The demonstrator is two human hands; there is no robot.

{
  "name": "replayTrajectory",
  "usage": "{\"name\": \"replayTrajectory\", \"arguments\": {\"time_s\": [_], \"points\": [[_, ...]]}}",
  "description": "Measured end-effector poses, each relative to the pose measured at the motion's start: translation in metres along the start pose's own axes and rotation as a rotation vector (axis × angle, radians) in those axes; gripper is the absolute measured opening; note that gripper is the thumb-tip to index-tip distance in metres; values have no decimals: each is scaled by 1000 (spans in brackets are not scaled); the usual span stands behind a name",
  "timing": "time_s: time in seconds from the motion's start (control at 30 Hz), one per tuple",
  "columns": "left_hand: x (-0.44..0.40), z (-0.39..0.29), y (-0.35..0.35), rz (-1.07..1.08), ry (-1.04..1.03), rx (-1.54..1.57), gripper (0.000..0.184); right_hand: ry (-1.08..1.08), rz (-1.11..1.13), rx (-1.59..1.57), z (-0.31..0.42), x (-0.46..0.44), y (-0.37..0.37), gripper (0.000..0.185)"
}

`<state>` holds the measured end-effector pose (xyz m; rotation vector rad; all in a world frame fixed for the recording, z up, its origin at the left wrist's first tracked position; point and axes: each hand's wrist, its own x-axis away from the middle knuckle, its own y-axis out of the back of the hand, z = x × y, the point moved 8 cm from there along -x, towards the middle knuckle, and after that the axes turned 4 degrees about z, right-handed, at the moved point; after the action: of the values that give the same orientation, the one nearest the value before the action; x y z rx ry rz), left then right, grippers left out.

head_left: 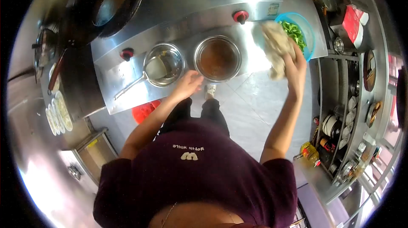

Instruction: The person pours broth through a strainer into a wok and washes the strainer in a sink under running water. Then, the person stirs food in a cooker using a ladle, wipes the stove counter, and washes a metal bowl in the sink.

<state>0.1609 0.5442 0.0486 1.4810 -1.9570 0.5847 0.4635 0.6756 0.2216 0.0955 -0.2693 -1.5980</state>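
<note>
My right hand (296, 64) grips a beige cloth (276, 49) above the right part of the steel counter, just left of a blue-rimmed bowl (312, 36) with green vegetables (293, 32). My left hand (190, 84) holds nothing, its fingers a little apart. It hovers at the counter's front edge, between two metal bowls. The right-hand metal bowl (239, 60) contains a brown liquid (217, 59). In the left-hand metal bowl (182, 64) rests a ladle (156, 67), whose handle points down and left.
A dark wok (137, 5) sits at the back left, near a red knob (126, 53). Another red knob (240, 16) is behind the brown liquid. Shelves (338, 56) with cookware stand right. Small white dishes (58, 113) lie left, and something red (145, 111) is below the counter.
</note>
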Motion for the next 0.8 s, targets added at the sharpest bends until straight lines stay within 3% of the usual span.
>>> {"name": "replayTrajectory", "arguments": {"time_s": [0.2, 0.27, 0.4, 0.47, 0.57, 0.67, 0.73, 0.8], "points": [[-38, 17, -20, -136, 8, 483, 44, -206, -79, -43, -116, 77, 37, 42], [-40, 16, -21, -128, -3, 593, 41, -157, -78, 40, -141, 81, 24, 40], [-25, -5, -16, -193, 27, 484, 40, -43, -70, 343, -127, 57, -7, 42], [-22, -3, -12, -191, -15, 478, 38, 135, -96, 506, -116, 38, -23, 41], [-4, -4, -3, -201, -33, 503, 35, 197, -137, 530, -136, 5, -48, 45], [23, -1, 13, -231, 0, 520, 34, 321, -191, 894, -159, -30, -91, 53], [45, -3, 23, -243, 18, 556, 35, 330, -241, 930, -146, -42, -120, 53], [68, -12, 32, -316, 41, 489, 32, 483, -175, 890, -134, -43, -156, 51]]}}
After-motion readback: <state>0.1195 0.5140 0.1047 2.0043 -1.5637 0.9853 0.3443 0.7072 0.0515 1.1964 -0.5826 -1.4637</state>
